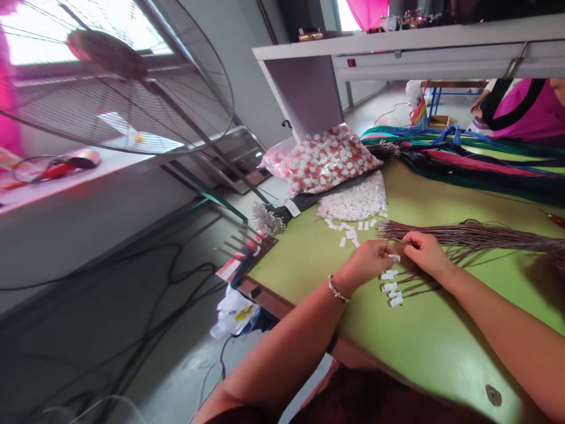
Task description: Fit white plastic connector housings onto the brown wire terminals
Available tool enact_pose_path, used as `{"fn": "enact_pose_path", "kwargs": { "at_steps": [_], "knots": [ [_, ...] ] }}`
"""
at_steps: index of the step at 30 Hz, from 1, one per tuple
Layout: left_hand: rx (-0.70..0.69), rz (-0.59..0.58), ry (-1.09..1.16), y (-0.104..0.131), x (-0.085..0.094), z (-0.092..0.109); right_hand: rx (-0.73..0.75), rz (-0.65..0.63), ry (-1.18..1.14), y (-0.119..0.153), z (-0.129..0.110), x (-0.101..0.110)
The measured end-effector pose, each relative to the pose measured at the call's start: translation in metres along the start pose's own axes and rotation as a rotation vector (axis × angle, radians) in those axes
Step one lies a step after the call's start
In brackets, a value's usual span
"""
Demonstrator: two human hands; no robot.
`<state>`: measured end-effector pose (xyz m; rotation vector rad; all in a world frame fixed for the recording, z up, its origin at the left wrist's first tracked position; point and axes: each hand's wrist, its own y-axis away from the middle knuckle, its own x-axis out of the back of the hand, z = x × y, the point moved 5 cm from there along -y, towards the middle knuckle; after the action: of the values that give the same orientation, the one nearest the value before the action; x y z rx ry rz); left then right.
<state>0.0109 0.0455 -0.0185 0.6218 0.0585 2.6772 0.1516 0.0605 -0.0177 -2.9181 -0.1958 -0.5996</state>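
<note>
My left hand (368,262), with a bracelet at the wrist, pinches a small white plastic connector housing (395,258) between thumb and fingers. Close by on the right, the fingers of my right hand (421,248) are pressed together on what looks like the end of a thin brown wire, mostly hidden by the fingers. Just beyond both hands lies a bundle of brown wires (477,234), its tips pointing left. Below my hands, several wires fitted with white connectors (389,287) rest in a row on the green tabletop (424,347).
Loose white housings (348,231) lie before an open bag of white housings (353,200). Behind it sits a bag of white and orange pieces (326,159). Coloured wire bundles (477,159) cover the far right. A large fan (115,76) stands left; another person (525,109) is at the back.
</note>
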Motion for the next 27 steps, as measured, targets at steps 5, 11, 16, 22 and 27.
{"fn": "enact_pose_path", "kwargs": {
  "at_steps": [5,11,16,22,27],
  "knots": [
    [-0.262,-0.110,-0.382,0.013,0.014,0.014,-0.237,0.086,-0.348,-0.003,0.013,0.003],
    [0.004,0.386,-0.736,-0.032,0.072,0.004,-0.162,0.112,-0.270,-0.002,0.008,0.001],
    [-0.024,0.254,-0.927,-0.045,0.060,-0.003,-0.092,0.131,-0.124,-0.001,0.006,0.000],
    [-0.057,0.261,-0.976,-0.028,0.057,-0.005,-0.076,0.097,-0.050,-0.002,0.006,-0.003],
    [-0.073,0.502,-0.560,-0.015,0.068,0.004,-0.068,0.080,-0.030,0.000,0.003,0.000]
  ]
}}
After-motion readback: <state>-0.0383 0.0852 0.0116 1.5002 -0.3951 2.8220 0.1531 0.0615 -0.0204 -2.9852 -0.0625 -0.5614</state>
